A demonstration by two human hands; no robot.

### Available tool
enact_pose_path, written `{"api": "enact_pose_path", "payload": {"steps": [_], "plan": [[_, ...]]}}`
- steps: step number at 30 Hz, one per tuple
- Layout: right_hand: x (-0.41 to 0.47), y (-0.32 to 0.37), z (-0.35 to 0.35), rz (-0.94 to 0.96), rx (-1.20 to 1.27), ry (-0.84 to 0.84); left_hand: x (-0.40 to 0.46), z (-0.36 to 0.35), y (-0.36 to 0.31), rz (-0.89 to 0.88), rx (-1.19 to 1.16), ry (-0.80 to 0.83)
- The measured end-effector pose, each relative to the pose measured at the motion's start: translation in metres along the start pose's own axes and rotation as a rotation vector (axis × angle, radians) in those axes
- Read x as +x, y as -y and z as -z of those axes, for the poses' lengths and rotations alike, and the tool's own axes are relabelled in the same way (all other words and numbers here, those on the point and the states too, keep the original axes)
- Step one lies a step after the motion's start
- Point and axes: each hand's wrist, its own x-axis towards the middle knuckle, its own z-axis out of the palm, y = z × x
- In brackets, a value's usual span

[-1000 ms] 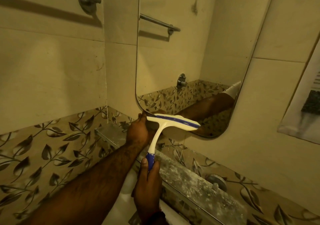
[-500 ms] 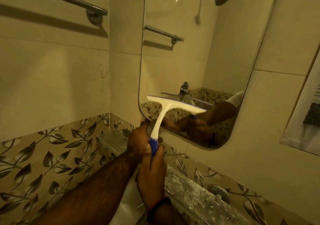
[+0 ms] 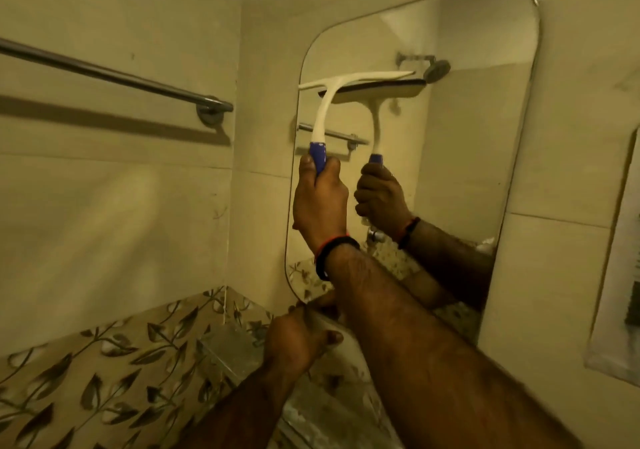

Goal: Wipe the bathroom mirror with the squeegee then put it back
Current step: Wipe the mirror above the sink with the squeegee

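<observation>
The rounded wall mirror (image 3: pixel 471 143) hangs on the tiled wall ahead. My right hand (image 3: pixel 320 202) grips the blue end of a white squeegee (image 3: pixel 349 83), held up high. Its blade lies level against the upper left part of the glass, and its reflection shows just behind it. My left hand (image 3: pixel 298 341) is down at the mirror's lower left corner, fingers curled at the bottom edge. My right forearm crosses over it and hides part of that edge.
A metal towel bar (image 3: pixel 114 76) runs along the left wall. A glass shelf (image 3: pixel 228 348) sits under the mirror in the corner, above leaf-patterned tiles. A sheet of paper (image 3: pixel 620 292) hangs on the wall at the right.
My right hand has lifted the squeegee from the mirror's bottom edge up to its upper part. My left hand has stayed at the lower corner.
</observation>
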Motion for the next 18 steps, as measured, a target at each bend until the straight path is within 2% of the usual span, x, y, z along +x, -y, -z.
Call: {"api": "enact_pose_path", "payload": {"steps": [9,14,18], "plan": [[0.048,0.019,-0.019,0.056,-0.047,0.020,0.007,0.000,-0.004,0.071,-0.113,0.082],[0.061,0.019,-0.028,0.057,-0.044,0.023,0.007,0.001,-0.005,0.043,-0.128,0.102],[0.066,0.014,-0.031,0.069,-0.056,0.023,0.004,0.004,-0.001,-0.001,-0.101,-0.002]]}}
